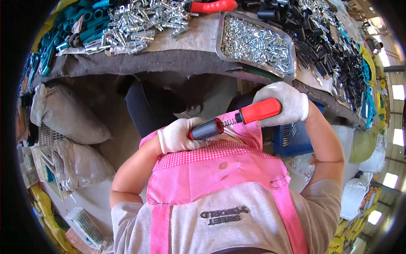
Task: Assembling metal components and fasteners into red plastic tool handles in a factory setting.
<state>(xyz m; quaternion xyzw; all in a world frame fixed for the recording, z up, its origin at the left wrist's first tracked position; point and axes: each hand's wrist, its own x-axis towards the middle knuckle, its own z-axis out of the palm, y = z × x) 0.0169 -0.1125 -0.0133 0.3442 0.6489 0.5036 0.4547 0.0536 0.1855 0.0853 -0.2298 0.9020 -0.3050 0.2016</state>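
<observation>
Both of my hands wear white gloves and are held over my lap. My left hand (pixel 176 136) is wrapped round a black cylindrical sleeve (pixel 204 130) with red showing at its ends. A red plastic handle (pixel 261 111) with a black collar is gripped in my right hand (pixel 288 101), to the right and slightly higher. Between the two parts runs a thin metal coil spring (pixel 229 122), lined up with the opening of the sleeve. Whether the spring reaches inside the sleeve is hard to tell. A pink apron (pixel 211 173) lies under my hands.
Ahead, a cloth-covered bench (pixel 127 62) carries a metal tray (pixel 219 40) of small metal pins, shiny metal fittings (pixel 144 25), teal tubes (pixel 91 25), black springs and sleeves (pixel 306 38) and another red handle (pixel 213 6). A sack (pixel 76 114) stands left; a blue crate (pixel 282 146) sits right.
</observation>
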